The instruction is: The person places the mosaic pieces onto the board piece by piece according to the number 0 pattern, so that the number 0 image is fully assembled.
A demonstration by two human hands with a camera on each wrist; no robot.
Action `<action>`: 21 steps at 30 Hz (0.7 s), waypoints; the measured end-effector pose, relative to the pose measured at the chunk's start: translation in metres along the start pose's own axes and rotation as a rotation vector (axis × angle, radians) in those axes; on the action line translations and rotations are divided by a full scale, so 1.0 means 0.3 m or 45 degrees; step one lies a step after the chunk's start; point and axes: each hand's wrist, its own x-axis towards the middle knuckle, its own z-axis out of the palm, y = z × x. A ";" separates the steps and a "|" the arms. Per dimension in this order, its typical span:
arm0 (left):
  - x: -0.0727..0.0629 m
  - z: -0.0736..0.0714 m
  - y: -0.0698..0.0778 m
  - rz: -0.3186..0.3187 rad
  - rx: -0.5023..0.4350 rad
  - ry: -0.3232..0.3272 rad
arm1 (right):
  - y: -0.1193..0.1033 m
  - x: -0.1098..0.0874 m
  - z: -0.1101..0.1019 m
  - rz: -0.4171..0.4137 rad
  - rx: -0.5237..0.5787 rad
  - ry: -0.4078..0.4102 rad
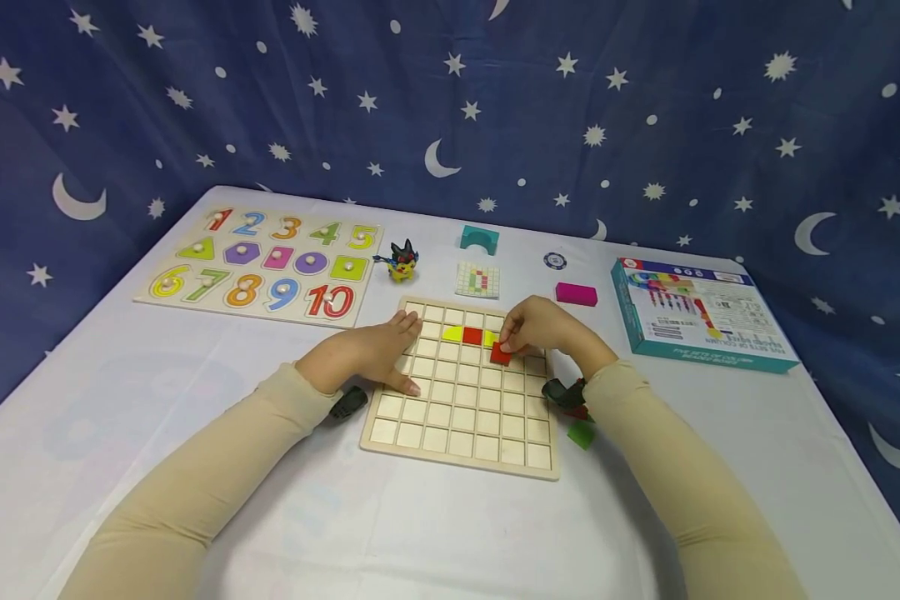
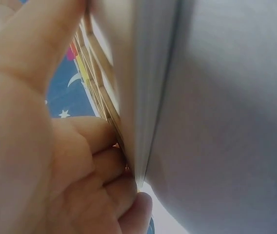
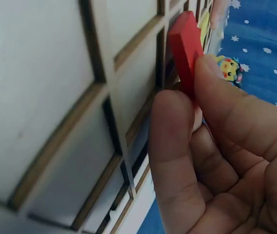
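A wooden grid board [image 1: 450, 437] lies on the white table, framed by both hands. Along its upper left edge rests my left hand [image 1: 375, 350], fingers stretched and thumb spread over the squares. My right hand [image 1: 538, 327] pinches a red square tile [image 1: 500, 354] between thumb and fingertips, low over the upper right squares. In the right wrist view this red tile [image 3: 185, 44] stands tilted against the grid. Just behind it, one row holds a yellow tile [image 1: 453, 333], a red tile [image 1: 472, 336] and another yellow tile [image 1: 491, 337], partly covered by the right hand's tile.
A green tile [image 1: 581, 433] and other pieces lie by the right wrist. Behind the board are a pattern card [image 1: 477, 280], teal arch block [image 1: 479, 239], toy figure [image 1: 402, 262], round chip [image 1: 555, 261] and magenta block [image 1: 576, 294]. A number puzzle [image 1: 262, 254] lies left, a box [image 1: 701, 317] right.
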 end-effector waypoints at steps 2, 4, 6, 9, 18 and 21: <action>0.001 0.000 0.002 0.000 0.000 0.001 | -0.004 0.009 0.007 -0.017 -0.006 -0.006; 0.002 0.000 0.004 0.002 -0.001 0.001 | -0.006 0.016 0.015 -0.033 -0.017 -0.011; 0.003 0.000 0.004 0.001 0.000 0.002 | -0.010 0.019 0.021 -0.039 -0.031 -0.008; 0.004 -0.001 0.004 0.001 0.002 0.004 | -0.012 0.022 0.030 -0.041 -0.035 0.006; 0.001 0.002 -0.001 0.005 -0.001 0.011 | -0.020 0.015 0.049 -0.084 -0.078 0.029; 0.000 0.002 -0.001 0.010 -0.001 0.013 | -0.014 -0.001 0.033 -0.076 -0.085 0.031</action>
